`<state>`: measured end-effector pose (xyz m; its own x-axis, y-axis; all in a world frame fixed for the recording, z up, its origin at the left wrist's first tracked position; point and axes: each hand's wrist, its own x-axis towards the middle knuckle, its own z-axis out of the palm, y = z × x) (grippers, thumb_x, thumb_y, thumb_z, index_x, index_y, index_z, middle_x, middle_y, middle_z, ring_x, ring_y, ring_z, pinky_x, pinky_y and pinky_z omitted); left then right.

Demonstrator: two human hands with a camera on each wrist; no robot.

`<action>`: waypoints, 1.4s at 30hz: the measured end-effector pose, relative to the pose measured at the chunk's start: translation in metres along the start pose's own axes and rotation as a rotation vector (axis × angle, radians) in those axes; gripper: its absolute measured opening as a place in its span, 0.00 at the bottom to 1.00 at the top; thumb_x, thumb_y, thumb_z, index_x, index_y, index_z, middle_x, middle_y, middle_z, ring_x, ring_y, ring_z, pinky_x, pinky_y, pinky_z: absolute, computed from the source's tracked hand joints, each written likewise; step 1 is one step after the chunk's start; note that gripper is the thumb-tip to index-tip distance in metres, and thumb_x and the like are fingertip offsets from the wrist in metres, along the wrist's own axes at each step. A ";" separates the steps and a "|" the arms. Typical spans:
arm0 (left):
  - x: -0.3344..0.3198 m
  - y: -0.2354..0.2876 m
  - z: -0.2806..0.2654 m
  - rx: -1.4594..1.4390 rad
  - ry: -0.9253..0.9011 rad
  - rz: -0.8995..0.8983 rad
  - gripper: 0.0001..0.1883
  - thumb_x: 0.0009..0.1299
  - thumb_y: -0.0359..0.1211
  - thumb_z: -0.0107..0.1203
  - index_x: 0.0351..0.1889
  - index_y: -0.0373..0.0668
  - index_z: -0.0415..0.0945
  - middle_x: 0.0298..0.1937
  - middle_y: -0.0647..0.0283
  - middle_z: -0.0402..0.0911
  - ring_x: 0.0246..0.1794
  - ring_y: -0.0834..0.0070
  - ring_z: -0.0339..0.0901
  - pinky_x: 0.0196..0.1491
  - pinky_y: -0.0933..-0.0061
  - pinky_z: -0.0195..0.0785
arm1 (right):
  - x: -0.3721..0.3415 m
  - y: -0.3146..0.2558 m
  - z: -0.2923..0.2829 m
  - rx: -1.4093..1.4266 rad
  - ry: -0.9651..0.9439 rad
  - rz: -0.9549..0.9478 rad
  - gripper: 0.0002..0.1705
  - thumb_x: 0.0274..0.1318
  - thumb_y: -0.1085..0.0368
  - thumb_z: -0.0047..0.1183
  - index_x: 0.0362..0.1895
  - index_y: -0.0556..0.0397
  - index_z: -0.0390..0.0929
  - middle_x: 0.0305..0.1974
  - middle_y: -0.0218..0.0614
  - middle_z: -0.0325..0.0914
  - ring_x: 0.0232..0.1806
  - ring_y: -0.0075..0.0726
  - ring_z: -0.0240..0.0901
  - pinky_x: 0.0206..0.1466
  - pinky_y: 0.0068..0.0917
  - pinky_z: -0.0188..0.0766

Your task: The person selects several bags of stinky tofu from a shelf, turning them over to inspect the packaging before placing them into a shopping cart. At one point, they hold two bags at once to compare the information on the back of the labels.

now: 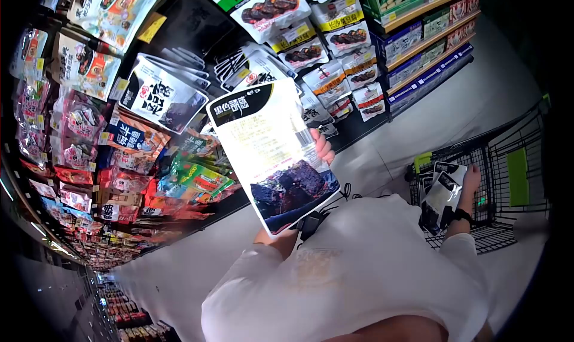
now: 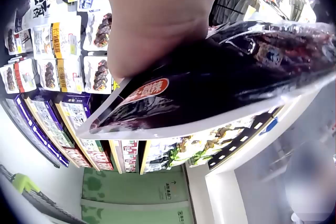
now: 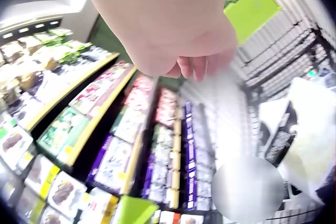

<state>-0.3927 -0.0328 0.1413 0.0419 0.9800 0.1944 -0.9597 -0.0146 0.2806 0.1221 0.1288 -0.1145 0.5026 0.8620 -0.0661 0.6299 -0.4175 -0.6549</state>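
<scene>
"The pouch (image 1: 272,156), where is it exactly?"

"Up in front of the person's chest, before the hanging packs (image 1: 161,94). It's tilted, with the printed text toward the upper end and a picture of dark food at the lower end."

"And what's gripping it?"

"The left hand (image 1: 323,146). Its fingers curl round the edge beside the barcode (image 1: 304,137), and the forearm goes behind the pouch. I can't see the thumb from here."

"What about the right hand (image 1: 472,179)?"

"That's over the shopping cart (image 1: 503,219), with a black band (image 1: 459,215) at the wrist. The fingers look loosely bent and hold nothing that I can make out."

"Anything near it?"

"Several similar packages (image 1: 442,197) lie in the cart, just beside that hand. The cart has a green panel (image 1: 518,176) on its side."

"And beyond the hanging packs?"

"Shelves (image 1: 433,18) with pale wooden-looking edges, carrying rows of boxes, some purple and some green."
</scene>
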 end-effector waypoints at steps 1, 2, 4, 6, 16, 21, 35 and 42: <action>0.004 0.000 -0.001 0.037 -0.007 -0.014 0.25 0.67 0.51 0.41 0.44 0.35 0.66 0.28 0.61 0.65 0.29 0.72 0.59 0.35 0.70 0.53 | 0.007 -0.008 0.019 0.211 0.023 -0.249 0.17 0.55 0.60 0.45 0.44 0.56 0.75 0.40 0.46 0.77 0.42 0.44 0.74 0.47 0.33 0.68; 0.007 0.001 -0.011 0.070 -0.094 -0.038 0.23 0.67 0.49 0.43 0.43 0.36 0.66 0.29 0.60 0.66 0.30 0.71 0.60 0.35 0.70 0.54 | -0.021 -0.071 0.005 0.321 -0.029 -0.264 0.14 0.56 0.64 0.46 0.43 0.59 0.75 0.40 0.44 0.77 0.40 0.37 0.74 0.45 0.27 0.68; 0.013 -0.006 -0.012 0.083 -0.143 -0.052 0.22 0.67 0.49 0.43 0.42 0.37 0.66 0.29 0.61 0.66 0.29 0.72 0.60 0.36 0.70 0.53 | -0.062 -0.151 0.002 0.588 -0.318 -0.304 0.12 0.58 0.64 0.46 0.41 0.58 0.75 0.31 0.34 0.76 0.35 0.27 0.71 0.42 0.24 0.68; 0.015 -0.011 -0.008 0.085 -0.196 -0.083 0.21 0.65 0.48 0.47 0.40 0.39 0.66 0.32 0.62 0.68 0.33 0.72 0.62 0.41 0.67 0.55 | -0.121 -0.225 -0.015 0.644 -0.706 -0.419 0.10 0.58 0.65 0.46 0.38 0.56 0.75 0.28 0.31 0.73 0.33 0.22 0.69 0.39 0.20 0.67; 0.012 -0.044 0.058 0.824 -0.001 -0.122 0.16 0.70 0.39 0.43 0.49 0.36 0.67 0.55 0.53 0.66 0.62 0.64 0.60 0.62 0.68 0.56 | -0.247 -0.296 -0.057 0.658 -1.932 -0.349 0.25 0.51 0.62 0.53 0.54 0.59 0.68 0.48 0.31 0.73 0.50 0.25 0.67 0.55 0.24 0.61; -0.002 -0.069 0.078 0.213 0.261 -0.121 0.22 0.72 0.41 0.38 0.57 0.35 0.62 0.61 0.51 0.62 0.61 0.64 0.61 0.62 0.67 0.57 | -0.203 -0.283 -0.078 0.860 -1.800 -0.321 0.23 0.51 0.65 0.54 0.52 0.61 0.70 0.46 0.32 0.74 0.47 0.25 0.69 0.54 0.24 0.62; 0.027 -0.065 0.000 1.101 0.667 -0.374 0.16 0.69 0.40 0.47 0.49 0.41 0.69 0.45 0.62 0.75 0.45 0.74 0.71 0.46 0.73 0.61 | -0.024 0.034 -0.173 0.499 -0.690 0.341 0.19 0.48 0.63 0.58 0.46 0.56 0.75 0.39 0.31 0.78 0.39 0.25 0.72 0.44 0.22 0.67; 0.036 -0.051 -0.034 1.112 0.782 -0.400 0.15 0.69 0.41 0.47 0.49 0.44 0.69 0.47 0.65 0.75 0.46 0.75 0.70 0.47 0.73 0.61 | -0.078 0.120 -0.121 0.190 -0.769 0.309 0.21 0.41 0.66 0.59 0.45 0.50 0.76 0.39 0.39 0.77 0.42 0.42 0.71 0.46 0.34 0.65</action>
<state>-0.3513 0.0098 0.1020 -0.2597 0.8052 -0.5331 -0.1885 0.4991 0.8458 0.2301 -0.0228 -0.0967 0.0501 0.7013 -0.7111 0.3856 -0.6704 -0.6340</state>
